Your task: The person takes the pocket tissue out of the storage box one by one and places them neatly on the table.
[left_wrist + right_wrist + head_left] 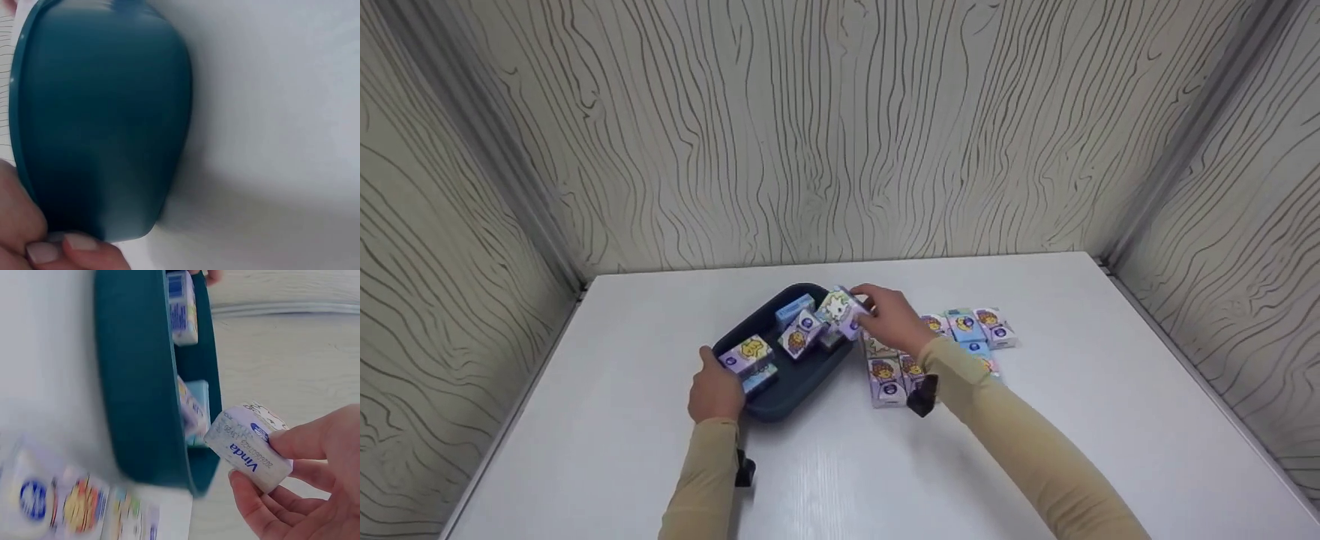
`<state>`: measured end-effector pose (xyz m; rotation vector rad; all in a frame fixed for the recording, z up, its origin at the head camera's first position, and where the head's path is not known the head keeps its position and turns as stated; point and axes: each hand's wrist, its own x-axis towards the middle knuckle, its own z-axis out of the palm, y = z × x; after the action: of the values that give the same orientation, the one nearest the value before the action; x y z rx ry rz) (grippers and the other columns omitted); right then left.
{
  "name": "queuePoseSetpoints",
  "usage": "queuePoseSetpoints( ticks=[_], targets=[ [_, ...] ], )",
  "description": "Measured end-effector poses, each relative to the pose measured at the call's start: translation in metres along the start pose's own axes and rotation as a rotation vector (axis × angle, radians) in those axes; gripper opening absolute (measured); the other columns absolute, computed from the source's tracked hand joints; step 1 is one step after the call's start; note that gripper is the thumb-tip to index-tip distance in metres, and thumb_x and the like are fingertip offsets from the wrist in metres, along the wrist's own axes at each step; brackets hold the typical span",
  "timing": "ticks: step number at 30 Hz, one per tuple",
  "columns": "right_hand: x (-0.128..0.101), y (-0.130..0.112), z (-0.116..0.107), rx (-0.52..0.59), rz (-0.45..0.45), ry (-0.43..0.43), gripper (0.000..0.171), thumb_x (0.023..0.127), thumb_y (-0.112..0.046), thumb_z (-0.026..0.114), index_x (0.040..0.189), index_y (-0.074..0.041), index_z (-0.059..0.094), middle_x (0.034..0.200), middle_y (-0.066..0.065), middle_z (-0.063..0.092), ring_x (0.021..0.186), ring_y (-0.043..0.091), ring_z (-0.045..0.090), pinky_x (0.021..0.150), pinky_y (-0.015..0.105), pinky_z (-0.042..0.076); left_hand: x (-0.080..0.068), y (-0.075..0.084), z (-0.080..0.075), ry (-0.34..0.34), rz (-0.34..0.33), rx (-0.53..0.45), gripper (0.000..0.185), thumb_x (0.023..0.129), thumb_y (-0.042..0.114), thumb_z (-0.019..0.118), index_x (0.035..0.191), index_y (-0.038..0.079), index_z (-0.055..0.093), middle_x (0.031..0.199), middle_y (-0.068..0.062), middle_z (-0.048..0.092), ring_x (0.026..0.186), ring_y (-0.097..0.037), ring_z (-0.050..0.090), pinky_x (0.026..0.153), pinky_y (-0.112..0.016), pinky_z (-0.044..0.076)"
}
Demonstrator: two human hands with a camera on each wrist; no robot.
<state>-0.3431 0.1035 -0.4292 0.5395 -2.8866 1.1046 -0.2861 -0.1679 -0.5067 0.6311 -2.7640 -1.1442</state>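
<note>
1. Left hand (715,391) gripping the near left rim of a dark teal tray (802,379), fingers (79,243) curled over its edge, seemingly to keep it steady.
2. Inside the tray, several small tissue packs (801,335) lying loose at odd angles.
3. Right hand (894,321) over the tray's far right corner, fingers pinching one purple tissue pack (248,445), held tilted just above the rim.
4. Further right, more packs in rows (967,328) flat on the table, close to that hand.
5. Plain white table (1110,420), boxed in by pale walls (840,127) with a wavy wood-grain pattern.
</note>
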Motion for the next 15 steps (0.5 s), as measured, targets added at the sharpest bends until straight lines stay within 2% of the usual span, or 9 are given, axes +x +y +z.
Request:
queuePoseSetpoints(
  ticks=[6, 11, 15],
  targets=[
    [-0.033, 0.044, -0.044, 0.004, 0.072, 0.087, 0.043, 0.093, -0.009, 0.059, 0.135, -0.007, 0.05, 0.103, 0.012, 0.061, 0.084, 0.021, 0.059, 0.071, 0.036, 0.049, 0.001, 0.0, -0.005, -0.012, 0.004, 0.006, 0.051, 0.095, 0.011, 0.038, 0.143, 0.001, 0.024, 0.104, -0.033, 0.061, 0.084, -0.042, 0.063, 0.068, -0.054, 0.047],
    [-0.067, 0.087, -0.074, -0.029, 0.188, 0.115, 0.044, 0.095, -0.01, 0.056, 0.138, -0.005, 0.046, 0.111, 0.016, 0.058, 0.092, 0.025, 0.057, 0.076, 0.04, 0.049, -0.001, 0.001, -0.005, -0.028, 0.001, 0.012, 0.053, 0.096, 0.012, 0.037, 0.144, 0.0, 0.021, 0.109, -0.035, 0.059, 0.088, -0.043, 0.063, 0.071, -0.053, 0.047],
    [-0.095, 0.119, -0.095, -0.069, 0.243, 0.118, 0.044, 0.095, -0.009, 0.056, 0.137, -0.001, 0.045, 0.113, 0.02, 0.058, 0.096, 0.029, 0.056, 0.081, 0.044, 0.047, -0.004, 0.003, -0.004, -0.028, 0.004, 0.011, 0.053, 0.096, 0.012, 0.038, 0.144, 0.0, 0.021, 0.108, -0.034, 0.059, 0.087, -0.042, 0.063, 0.071, -0.053, 0.047]
  ],
)
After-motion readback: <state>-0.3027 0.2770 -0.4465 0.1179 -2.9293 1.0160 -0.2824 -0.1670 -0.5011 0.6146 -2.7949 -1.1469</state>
